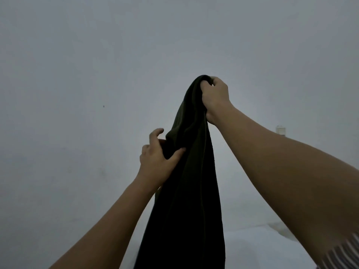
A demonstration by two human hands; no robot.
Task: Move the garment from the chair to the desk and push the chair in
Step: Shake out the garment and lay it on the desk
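A dark, almost black garment (186, 191) hangs straight down in front of me, held up high against a plain wall. My right hand (213, 98) is clenched around its top end. Lower and to the left, my left hand (157, 158) pinches a fold of the cloth between thumb and fingers, with the index finger lifted off. The garment's lower part runs out of the bottom of the view. Neither the chair nor the desk is in sight.
A bare grey-white wall (77, 94) fills the view. A small white wall socket (280, 130) sits at the right. A pale surface with a stain (279, 230) shows at the lower right.
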